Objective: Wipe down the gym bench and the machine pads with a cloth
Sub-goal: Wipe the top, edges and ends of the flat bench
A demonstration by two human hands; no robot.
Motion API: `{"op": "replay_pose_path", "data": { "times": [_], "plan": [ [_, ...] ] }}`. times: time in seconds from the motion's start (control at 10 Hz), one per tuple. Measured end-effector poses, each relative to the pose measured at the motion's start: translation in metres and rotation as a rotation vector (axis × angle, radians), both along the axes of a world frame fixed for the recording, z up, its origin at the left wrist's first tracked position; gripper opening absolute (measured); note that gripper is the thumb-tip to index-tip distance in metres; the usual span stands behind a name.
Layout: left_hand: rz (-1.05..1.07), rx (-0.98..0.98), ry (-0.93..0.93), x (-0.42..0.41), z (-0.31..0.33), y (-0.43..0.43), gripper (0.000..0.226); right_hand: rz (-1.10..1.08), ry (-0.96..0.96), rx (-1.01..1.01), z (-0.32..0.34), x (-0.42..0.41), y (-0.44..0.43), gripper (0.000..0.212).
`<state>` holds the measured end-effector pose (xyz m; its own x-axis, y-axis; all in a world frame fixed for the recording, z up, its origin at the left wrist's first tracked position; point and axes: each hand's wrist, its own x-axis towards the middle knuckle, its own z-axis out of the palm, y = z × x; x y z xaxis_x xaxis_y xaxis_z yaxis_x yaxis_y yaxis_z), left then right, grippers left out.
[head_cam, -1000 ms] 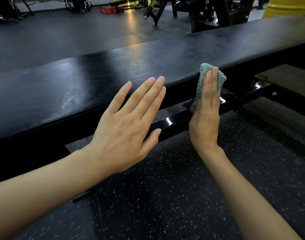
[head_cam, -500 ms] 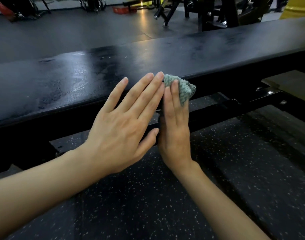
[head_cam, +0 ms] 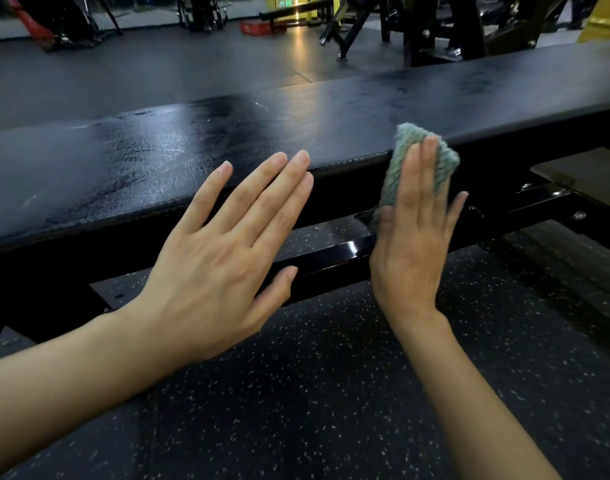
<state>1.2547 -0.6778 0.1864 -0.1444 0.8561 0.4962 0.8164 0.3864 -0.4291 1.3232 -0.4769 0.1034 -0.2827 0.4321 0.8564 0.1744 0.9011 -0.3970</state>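
Observation:
A long black padded gym bench (head_cam: 227, 147) runs across the view, its top glossy with damp streaks. My right hand (head_cam: 414, 233) presses a folded grey-green cloth (head_cam: 400, 157) flat against the bench's near side edge, fingers straight. My left hand (head_cam: 224, 251) lies to the left of it with fingers straight and together, its fingertips at the bench's near edge. It holds nothing. The cloth's lower part is hidden behind my right hand.
Under the pad runs the bench's glossy black steel frame (head_cam: 324, 251) with bolts at the right. Speckled black rubber flooring (head_cam: 331, 393) lies below. Dark gym machines (head_cam: 435, 26) and a red object (head_cam: 258, 27) stand beyond the bench.
My right hand slid the cloth left along the bench edge until it met my left hand, then back to the right. My left hand stayed at the edge.

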Motion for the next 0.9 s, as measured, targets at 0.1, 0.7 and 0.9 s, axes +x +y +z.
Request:
{"op": "replay_pose_path", "data": {
  "times": [0.1, 0.7, 0.9],
  "plan": [
    [0.000, -0.005, 0.003, 0.000, 0.000, 0.000, 0.074, 0.129, 0.110, -0.090, 0.006, -0.002, 0.001, 0.051],
    [0.012, -0.041, 0.012, 0.001, 0.001, 0.000, 0.075, 0.187, 0.116, -0.085, -0.001, -0.011, -0.027, 0.054],
    [-0.007, -0.059, 0.009, 0.002, 0.005, 0.007, 0.074, 0.120, 0.206, -0.162, 0.016, -0.006, 0.013, 0.051]
  ]
}}
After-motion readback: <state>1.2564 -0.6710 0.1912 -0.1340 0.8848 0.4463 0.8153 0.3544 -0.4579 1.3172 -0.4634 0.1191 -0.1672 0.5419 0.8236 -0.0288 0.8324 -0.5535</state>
